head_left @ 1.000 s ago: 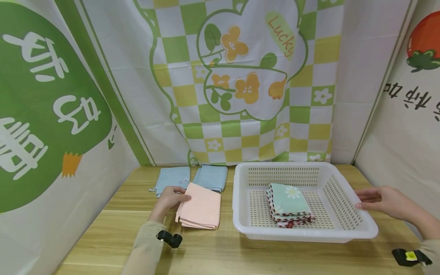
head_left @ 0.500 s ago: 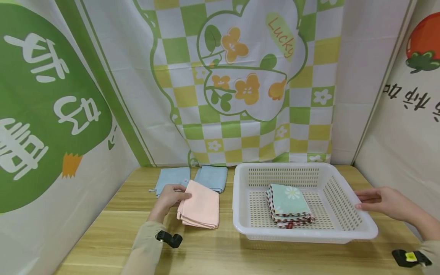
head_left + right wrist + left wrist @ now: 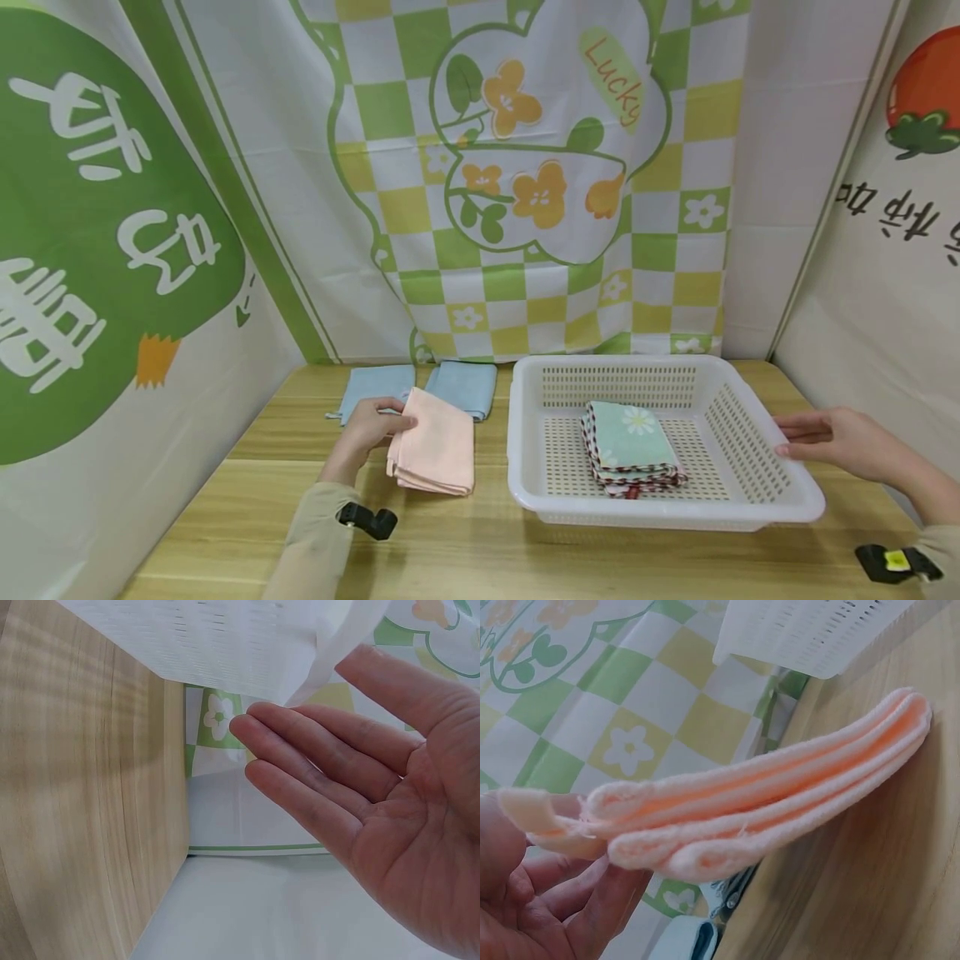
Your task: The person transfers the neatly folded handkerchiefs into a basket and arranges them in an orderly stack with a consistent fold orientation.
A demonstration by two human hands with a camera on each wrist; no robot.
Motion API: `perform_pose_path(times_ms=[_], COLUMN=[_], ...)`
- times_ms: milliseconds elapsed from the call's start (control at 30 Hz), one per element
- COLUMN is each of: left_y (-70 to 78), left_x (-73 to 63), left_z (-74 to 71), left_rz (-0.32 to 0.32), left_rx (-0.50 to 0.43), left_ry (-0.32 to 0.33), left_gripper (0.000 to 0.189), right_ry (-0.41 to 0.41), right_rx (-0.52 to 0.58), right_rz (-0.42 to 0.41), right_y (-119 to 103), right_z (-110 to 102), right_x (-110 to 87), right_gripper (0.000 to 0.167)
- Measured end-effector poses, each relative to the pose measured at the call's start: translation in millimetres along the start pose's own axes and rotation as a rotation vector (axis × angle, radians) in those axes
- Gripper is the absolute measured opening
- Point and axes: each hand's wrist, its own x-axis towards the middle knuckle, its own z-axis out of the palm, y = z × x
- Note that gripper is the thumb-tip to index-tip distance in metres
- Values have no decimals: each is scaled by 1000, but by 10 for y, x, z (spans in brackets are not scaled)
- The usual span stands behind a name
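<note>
- The left grip (image 3: 372,427) is pinching one edge of a folded pink cloth (image 3: 437,443), thumb lying on top; the cloth is stretching out to the right of this grip, and its layered folds are showing in the left wrist view.
- The right grip (image 3: 843,442) is holding nothing; its fingers are extending straight, thumb apart, just beside the right rim of a white basket (image 3: 660,510). Whether the thumb is touching that rim, the views are leaving unclear.
- The basket is standing on the wooden desk (image 3: 442,558) between the two grips, and a stack of green daisy-print cloths (image 3: 633,437) is lying inside it.
- Two folded blue cloths are lying beyond the left grip: one blue cloth (image 3: 377,387) just past it, another blue cloth (image 3: 467,387) farther right.
- Beyond both grips, a checked curtain (image 3: 547,308) is hanging, bearing the word "Lucky" in orange.
- Left of the left grip, a green panel (image 3: 45,242) is carrying large white characters; beyond the right grip, black characters (image 3: 896,218) are running beneath a printed tomato (image 3: 926,92).
</note>
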Motion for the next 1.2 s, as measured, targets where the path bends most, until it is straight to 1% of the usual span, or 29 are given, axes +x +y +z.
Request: perform_pose_path(times_ms=[233,433,633,1200], left_y=[54,90,168,334], left_x=[-31,-54,-97,-153], left_z=[-14,-28,-39,-68], left_rz=[19,41,64,84], left_rx=[6,3,9,1], left_ry=[-2,-22,-34,-17], left_gripper=[21,22,24,26], right_ry=[-2,-1,-4,5], right_rx=[2,0,-7,8], right_rz=[5,-4,-6,-12], right_y=[-7,-12,-13,-3], right_z=[-13,-20,-21,-8], right_x=[3,0,1,-5], right_gripper=[61,60,60,59])
